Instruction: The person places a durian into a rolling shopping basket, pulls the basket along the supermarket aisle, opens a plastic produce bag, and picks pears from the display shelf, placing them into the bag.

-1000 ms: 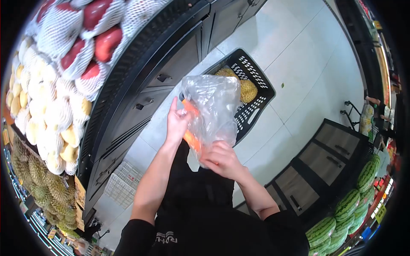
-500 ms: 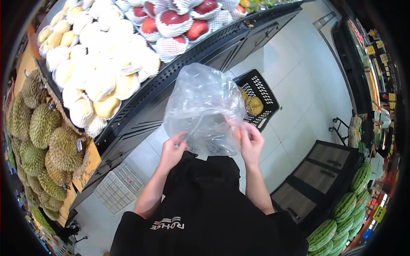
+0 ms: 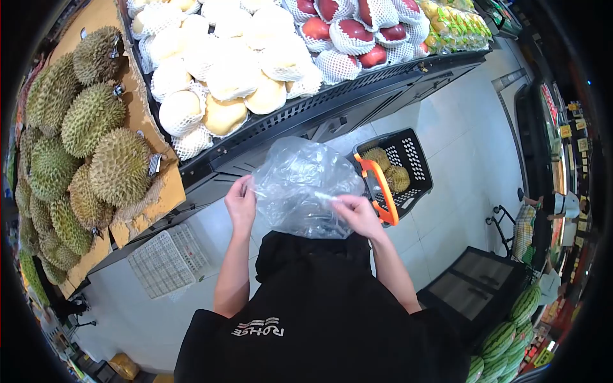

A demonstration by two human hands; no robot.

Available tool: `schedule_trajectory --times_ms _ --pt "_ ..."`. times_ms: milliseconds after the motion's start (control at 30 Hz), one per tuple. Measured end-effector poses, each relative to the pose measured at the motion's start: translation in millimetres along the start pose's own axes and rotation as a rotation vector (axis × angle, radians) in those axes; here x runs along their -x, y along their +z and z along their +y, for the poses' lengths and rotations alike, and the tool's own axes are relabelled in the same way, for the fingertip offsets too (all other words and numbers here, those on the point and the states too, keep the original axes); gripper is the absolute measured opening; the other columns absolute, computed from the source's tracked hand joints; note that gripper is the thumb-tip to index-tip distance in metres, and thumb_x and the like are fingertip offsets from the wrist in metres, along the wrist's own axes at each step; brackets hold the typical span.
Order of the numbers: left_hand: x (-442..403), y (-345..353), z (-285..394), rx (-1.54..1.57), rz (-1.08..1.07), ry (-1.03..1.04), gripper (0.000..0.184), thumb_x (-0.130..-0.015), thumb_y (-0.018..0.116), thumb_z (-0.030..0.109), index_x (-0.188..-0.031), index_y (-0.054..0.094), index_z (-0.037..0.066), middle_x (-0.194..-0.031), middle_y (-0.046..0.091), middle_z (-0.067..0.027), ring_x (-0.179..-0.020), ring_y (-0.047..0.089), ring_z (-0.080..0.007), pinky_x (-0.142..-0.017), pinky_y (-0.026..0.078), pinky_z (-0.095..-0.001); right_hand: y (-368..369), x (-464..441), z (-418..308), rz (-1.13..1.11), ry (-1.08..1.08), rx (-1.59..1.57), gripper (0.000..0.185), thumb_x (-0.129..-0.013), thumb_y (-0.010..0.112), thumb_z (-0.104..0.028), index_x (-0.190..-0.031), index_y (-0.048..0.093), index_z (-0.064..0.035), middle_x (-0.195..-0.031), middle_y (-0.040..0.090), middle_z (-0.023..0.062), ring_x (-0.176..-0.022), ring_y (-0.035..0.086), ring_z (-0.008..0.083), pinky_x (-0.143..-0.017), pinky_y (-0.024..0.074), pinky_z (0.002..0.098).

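Your two hands are raised in front of your torso, well apart from each other. Your left hand [image 3: 241,203] is upright, its fingers curled in and its thumb and fingertips pinched together on the inner side. Your left wrist [image 3: 242,231] looks nearly straight, in line with your bare left forearm [image 3: 232,274], which runs forward from the elbow. Your right hand [image 3: 359,216] sits slightly closer to your body, turned inward, its thumb and fingers meeting in a pinch. Your bare right forearm [image 3: 393,271] slants inward, and both elbows are bent.
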State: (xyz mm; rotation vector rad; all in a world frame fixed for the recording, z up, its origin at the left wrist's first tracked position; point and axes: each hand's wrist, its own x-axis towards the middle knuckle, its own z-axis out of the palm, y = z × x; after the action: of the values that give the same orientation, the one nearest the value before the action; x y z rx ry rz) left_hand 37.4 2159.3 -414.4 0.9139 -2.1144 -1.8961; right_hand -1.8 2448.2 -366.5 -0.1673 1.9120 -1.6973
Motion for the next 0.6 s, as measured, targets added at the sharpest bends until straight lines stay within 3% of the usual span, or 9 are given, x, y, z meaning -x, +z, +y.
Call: schedule_trajectory --times_ms 100,167,200,267,333,400,467,533,600 --pt "20 -1 -18 -0.439 0.01 0.168 0.021 -0.087 0.062 0.02 -0.096 0.068 0.003 -0.077 0.069 -0.0116 -0.063 0.065 -0.0233 -0.062 0.05 -0.034 -11 -29 56 0.305 0.025 0.329 0.025 -0.09 0.059 -0.021 -0.088 0.067 0.002 -0.067 0.061 0.0034 -0.058 0.053 0.0118 -0.055 0.0421 0.0289" --pt "32 -3 -39 -0.759 -0.271 0.102 0.028 -0.087 0.057 0.029 -0.094 0.068 0.004 -0.084 0.067 -0.0173 -0.071 0.066 -0.0318 -0.066 0.049 -0.0367 -17 -42 91 0.333 0.217 0.711 0.032 -0.085 0.058 -0.034 -0.093 0.069 -0.0053 -0.075 0.066 0.0202 -0.073 0.066 0.035 -0.066 0.0489 0.0452" --pt "36 -1 -69 -0.787 -0.336 0.073 0.03 -0.087 0.056 0.031 -0.095 0.067 0.004 -0.085 0.066 -0.019 -0.075 0.066 -0.0341 -0.069 0.049 -0.0381 -17 -47 106 0.284 0.22 0.72 0.034 -0.086 0.056 -0.037 -0.089 0.069 -0.0064 -0.081 0.065 0.0225 -0.084 0.062 0.0428 -0.071 0.0475 0.051" --pt "31 3 -83 -0.817 -0.371 0.053 0.033 -0.088 0.055 0.033 -0.095 0.067 0.003 -0.085 0.066 -0.0207 -0.08 0.065 -0.0364 -0.071 0.049 -0.0395 -13 -62 100 0.187 0.162 0.783 0.033 -0.086 0.057 -0.036 -0.088 0.068 -0.0049 -0.08 0.064 0.0237 -0.083 0.062 0.042 -0.071 0.0481 0.0492" --pt "23 7 -65 -0.482 -0.264 -0.085 0.034 -0.087 0.055 0.035 -0.094 0.068 0.004 -0.089 0.066 -0.0216 -0.082 0.064 -0.0378 -0.073 0.049 -0.0397 -16 -82 49 0.135 0.02 0.741 0.033 -0.087 0.057 -0.035 -0.089 0.068 -0.0044 -0.08 0.063 0.0239 -0.082 0.062 0.0423 -0.07 0.0482 0.0486" --pt "28 1 35 -0.266 -0.057 0.162 0.026 -0.091 0.054 0.021 -0.102 0.067 0.001 -0.079 0.068 -0.0103 -0.068 0.059 -0.0186 -0.063 0.045 -0.0289 -22 -78 -51 0.112 -0.226 0.643 0.03 -0.09 0.057 -0.031 -0.092 0.067 -0.0031 -0.08 0.062 0.0236 -0.079 0.061 0.043 -0.067 0.0488 0.0448" --pt "71 -7 135 0.056 0.065 0.29 0.023 -0.093 0.051 0.006 -0.108 0.064 -0.004 -0.069 0.062 0.0015 -0.062 0.046 -0.0029 -0.057 0.039 -0.0192 -26 -34 -159 0.196 -0.341 0.438 0.021 -0.09 0.059 -0.019 -0.095 0.066 -0.0008 -0.073 0.064 0.0186 -0.063 0.064 0.0288 -0.059 0.048 0.0304" --pt "112 -12 141 0.097 0.089 0.3 0.024 -0.092 0.054 0.009 -0.11 0.064 -0.004 -0.072 0.066 -0.0019 -0.056 0.052 -0.0085 -0.056 0.042 -0.0222 -33 7 -197 0.228 -0.502 0.135 0.013 -0.087 0.06 -0.005 -0.095 0.067 0.0014 -0.076 0.069 0.0103 -0.063 0.065 0.0219 -0.058 0.0474 0.0226" --pt "124 7 91 -0.063 0.303 0.862 0.025 -0.09 0.056 0.011 -0.11 0.064 -0.002 -0.074 0.068 -0.0101 -0.055 0.058 -0.0173 -0.055 0.044 -0.0264 -45 9 -151 0.283 -1.008 0.336 0.013 -0.085 0.061 -0.002 -0.095 0.067 0.0012 -0.083 0.069 0.0136 -0.065 0.067 0.0234 -0.059 0.0497 0.0248"
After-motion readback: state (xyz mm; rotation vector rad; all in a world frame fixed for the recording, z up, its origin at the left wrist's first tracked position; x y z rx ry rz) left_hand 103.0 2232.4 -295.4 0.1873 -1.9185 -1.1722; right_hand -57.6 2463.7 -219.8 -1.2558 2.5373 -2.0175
